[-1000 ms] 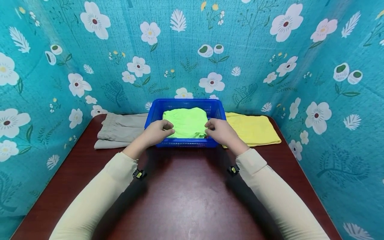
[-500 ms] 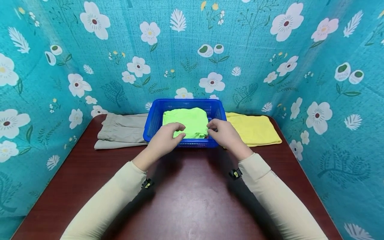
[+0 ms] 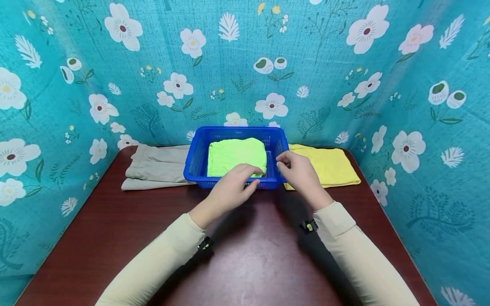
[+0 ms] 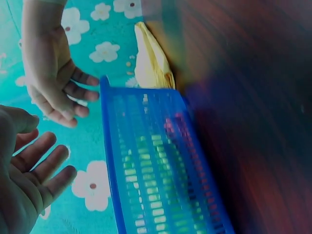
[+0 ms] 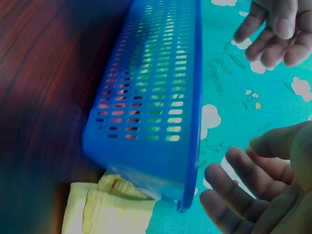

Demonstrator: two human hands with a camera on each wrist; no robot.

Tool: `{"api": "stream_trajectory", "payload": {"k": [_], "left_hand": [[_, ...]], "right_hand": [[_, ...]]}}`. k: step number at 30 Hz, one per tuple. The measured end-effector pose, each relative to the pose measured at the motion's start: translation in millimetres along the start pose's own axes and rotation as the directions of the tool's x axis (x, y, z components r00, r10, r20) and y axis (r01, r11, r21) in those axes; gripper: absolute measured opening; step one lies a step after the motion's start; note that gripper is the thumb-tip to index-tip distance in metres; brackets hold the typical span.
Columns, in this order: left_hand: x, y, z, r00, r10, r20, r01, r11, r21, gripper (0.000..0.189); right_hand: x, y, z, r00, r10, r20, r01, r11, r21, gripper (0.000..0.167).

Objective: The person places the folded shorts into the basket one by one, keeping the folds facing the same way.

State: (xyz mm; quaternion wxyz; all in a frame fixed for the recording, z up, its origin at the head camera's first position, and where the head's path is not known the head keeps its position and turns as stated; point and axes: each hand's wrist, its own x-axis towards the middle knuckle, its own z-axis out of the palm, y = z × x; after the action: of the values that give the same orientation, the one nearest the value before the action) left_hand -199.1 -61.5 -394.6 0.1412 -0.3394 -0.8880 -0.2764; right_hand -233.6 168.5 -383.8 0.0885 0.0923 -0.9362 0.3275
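Note:
Folded bright green shorts with a gathered waistband (image 3: 237,155) lie in a blue perforated plastic basket (image 3: 197,148) at the back of the table. My left hand (image 3: 235,189), fingers loosely bent and holding nothing, is over the basket's front rim in the head view. At the basket's right side is my right hand (image 3: 300,172), fingers relaxed, also with nothing in them. Both wrist views show the hands apart from the basket wall. Something red (image 4: 178,126) shows through the basket's slots, beneath the green cloth.
Folded grey trousers (image 3: 158,165) lie left of the basket, partly behind it. To the right lies a folded yellow garment (image 3: 327,165). The dark red-brown table (image 3: 237,255) meets a teal floral curtain (image 3: 237,63) at the back and sides.
My left hand has moved right and toward me, away from the green shorts to the basket's front rim. My right hand has shifted right, off the shorts' edge.

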Motion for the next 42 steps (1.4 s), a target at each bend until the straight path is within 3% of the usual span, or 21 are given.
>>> {"api": "stream_trajectory", "payload": {"k": [7,14,21,31,42], "left_hand": [[3.2,16.9,17.2,0.996,0.082,0.026,-0.082,0.997,-0.001,0.029],[3.6,25.3,41.3,0.986,0.123,0.113,-0.125,0.992,0.012,0.030],[4.3,36.0,60.3,0.970,0.101,0.222,-0.112,0.993,0.037,0.031],[21.3,56.0,89.4,0.934,0.097,0.345,-0.147,0.982,0.122,0.037],[28.8,66.8,114.0,0.939,-0.034,0.343,-0.024,0.986,0.165,0.039]], "right_hand": [[-2.0,16,-6,0.994,-0.014,-0.109,0.016,1.000,0.024,0.022],[-4.9,28,-12,0.993,-0.001,-0.122,0.002,1.000,0.010,0.021],[-6.8,46,-19,0.991,0.041,-0.130,-0.045,0.999,-0.029,0.023],[-7.5,71,-20,0.989,0.094,-0.117,-0.099,0.994,-0.044,0.024],[-8.0,97,-31,0.983,0.168,-0.077,-0.171,0.985,-0.036,0.031]]}}
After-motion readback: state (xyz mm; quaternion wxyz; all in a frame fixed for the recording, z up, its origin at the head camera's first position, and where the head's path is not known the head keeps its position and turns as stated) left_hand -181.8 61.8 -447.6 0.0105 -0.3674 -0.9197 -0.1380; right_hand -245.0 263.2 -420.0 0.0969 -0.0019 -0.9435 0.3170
